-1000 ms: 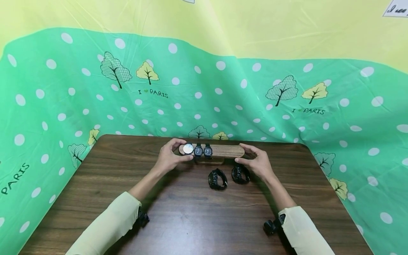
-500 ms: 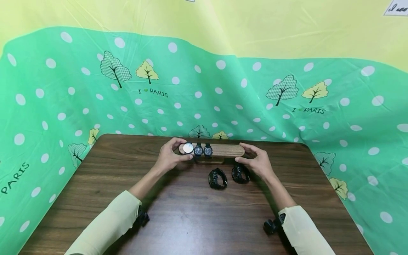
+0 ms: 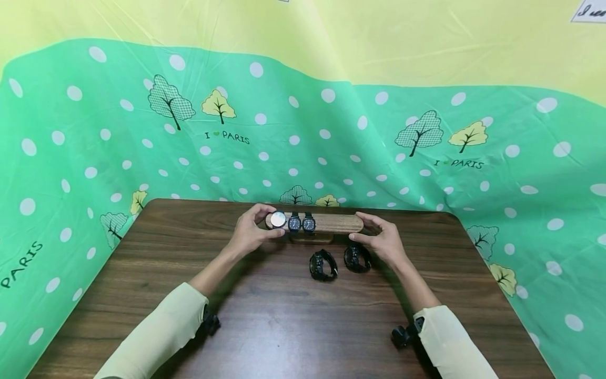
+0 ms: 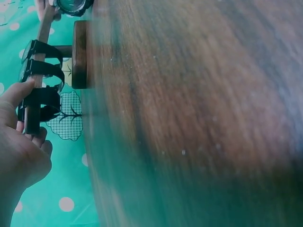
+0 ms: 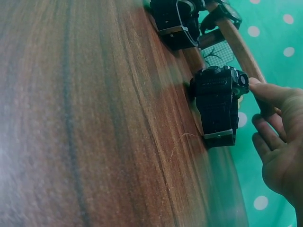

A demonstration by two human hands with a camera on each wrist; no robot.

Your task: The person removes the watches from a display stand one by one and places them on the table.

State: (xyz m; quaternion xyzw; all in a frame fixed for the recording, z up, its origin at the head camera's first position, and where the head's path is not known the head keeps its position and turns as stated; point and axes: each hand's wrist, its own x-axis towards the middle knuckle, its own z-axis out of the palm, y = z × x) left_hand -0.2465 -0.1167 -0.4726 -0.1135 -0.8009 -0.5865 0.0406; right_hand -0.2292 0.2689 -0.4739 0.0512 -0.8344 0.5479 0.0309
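A wooden watch stand [image 3: 336,223] with a long rounded bar stands near the table's far edge. Around its left part hang two dark-dialled watches [image 3: 294,223] side by side and a white-dialled watch [image 3: 278,219] nearest the left end. My left hand [image 3: 248,231] pinches the white-dialled watch between thumb and fingers; in the left wrist view its dark strap [image 4: 42,97] loops round the bar. At the bar's other end, my right hand [image 3: 382,241] grips the wood, thumb in front. Two chunky black watches [image 3: 323,265] [image 3: 357,258] sit on the table before the stand.
The dark wood-grain table [image 3: 274,326] extends toward me in front of the watches. Behind it hangs a green and yellow cloth [image 3: 293,116] printed with trees and dots. The stand's base [image 4: 80,54] rests on the table under the bar.
The white-dialled watch and my left thumb have shifted very slightly left along the bar. My right hand, the stand and the other watches keep their places.
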